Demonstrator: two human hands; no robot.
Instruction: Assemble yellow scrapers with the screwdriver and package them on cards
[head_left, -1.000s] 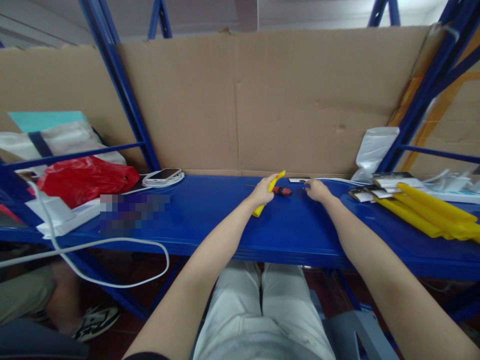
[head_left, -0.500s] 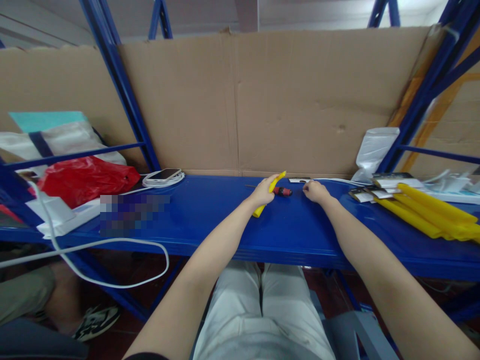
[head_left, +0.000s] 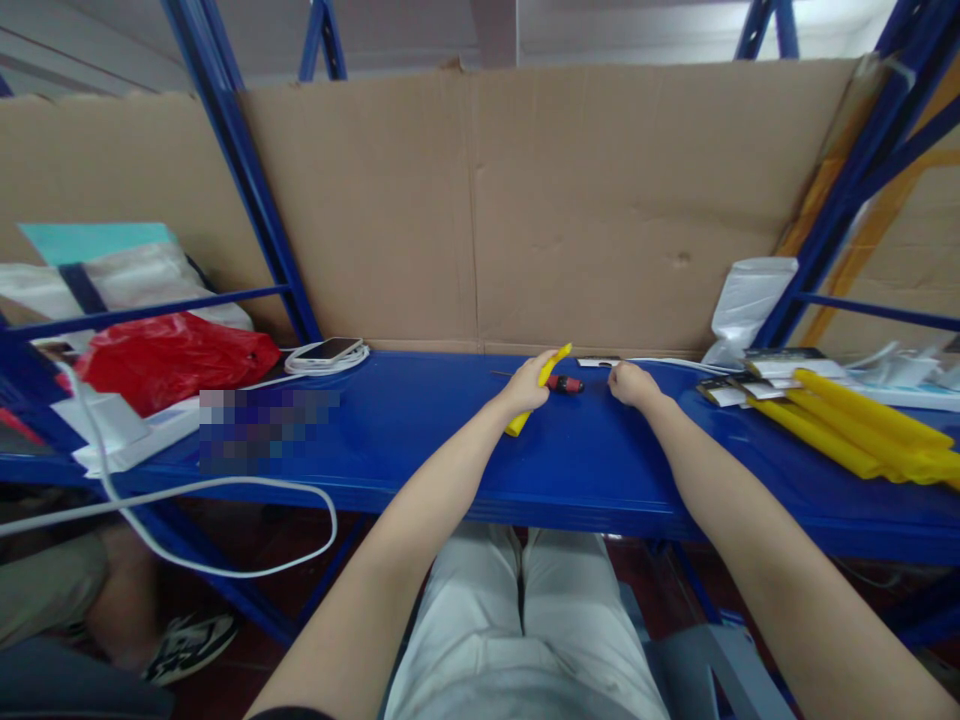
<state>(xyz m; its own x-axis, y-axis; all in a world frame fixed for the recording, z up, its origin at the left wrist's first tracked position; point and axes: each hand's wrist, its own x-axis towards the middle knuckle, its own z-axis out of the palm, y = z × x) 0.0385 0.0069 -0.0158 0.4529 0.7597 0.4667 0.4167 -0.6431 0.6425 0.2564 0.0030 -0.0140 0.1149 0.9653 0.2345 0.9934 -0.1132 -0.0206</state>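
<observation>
My left hand (head_left: 525,387) is closed around a narrow yellow plastic-looking piece (head_left: 517,423), which sticks out above and below the fingers. Just beyond that hand a screwdriver (head_left: 564,384) with a red and black handle lies on the blue table, its thin shaft partly hidden by the hand. My right hand (head_left: 632,385) is curled into a closed shape over the table. Whether something small sits in its fingers is hidden. Close behind its fingertips lies a small white card with dark marks (head_left: 598,361).
Yellow pieces with white and black card tops (head_left: 862,425) are piled at the right. A coiled white cable (head_left: 352,355) and a phone (head_left: 330,348) lie at the back left, near a red plastic bag (head_left: 180,355). A cardboard wall (head_left: 555,210) closes the back.
My right hand has turned slightly, its fingers curling in more. My left hand and the yellow piece stay in nearly the same place.
</observation>
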